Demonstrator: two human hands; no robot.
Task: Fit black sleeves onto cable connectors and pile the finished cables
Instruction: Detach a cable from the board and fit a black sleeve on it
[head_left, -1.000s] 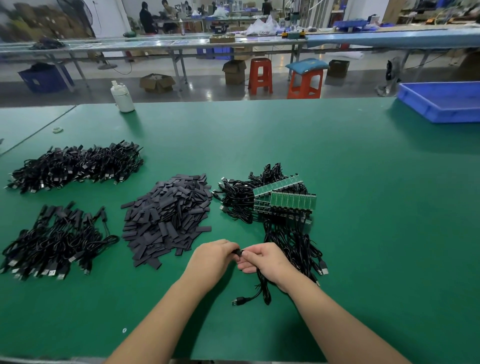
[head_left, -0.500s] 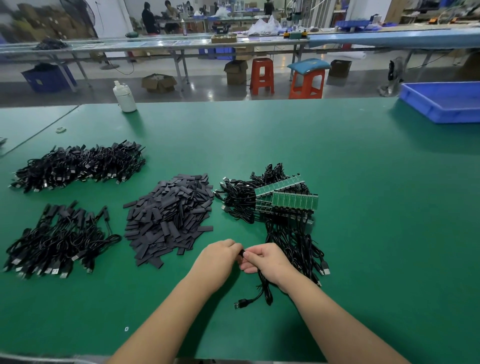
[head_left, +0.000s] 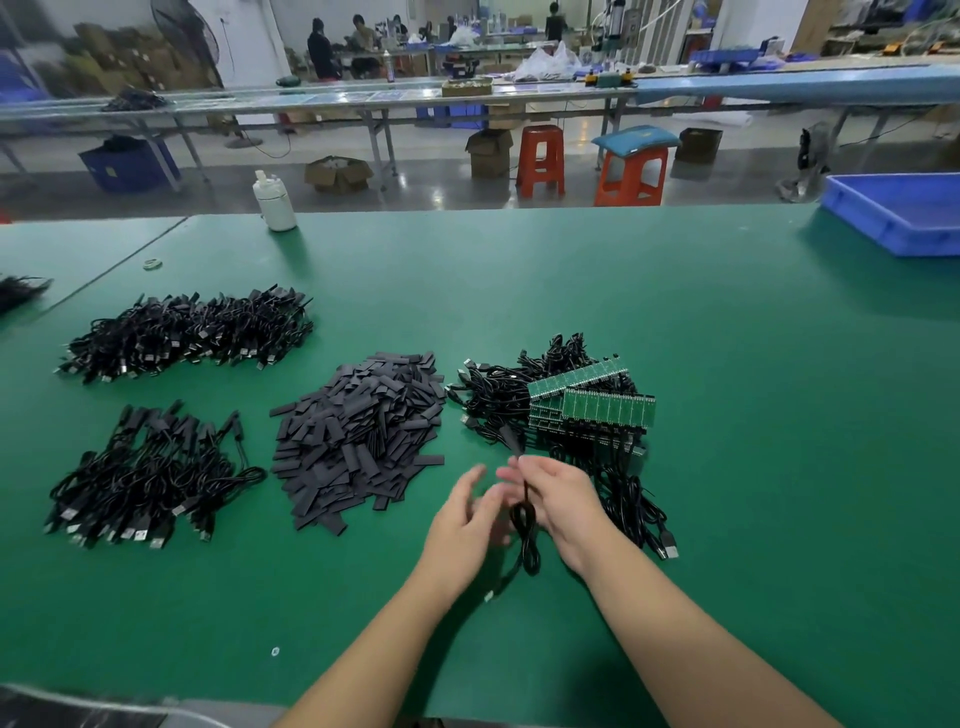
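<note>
I see the right hand (head_left: 558, 501) pinching a black cable (head_left: 525, 530) near its sleeved connector end, the rest dangling in a loop above the green table (head_left: 727, 364). Left hand (head_left: 462, 525) is beside it, fingers loose and spread, holding nothing; motion-blurred. Black sleeve pile (head_left: 358, 441) sits left of the hands, unfinished cables with green boards (head_left: 592, 410) just behind, finished cable piles (head_left: 150, 478) far left.

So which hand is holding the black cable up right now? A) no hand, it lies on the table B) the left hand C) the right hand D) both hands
C: the right hand pinches the black cable, which dangles in a loop below it, while the left hand is open beside it with fingers spread.
</note>
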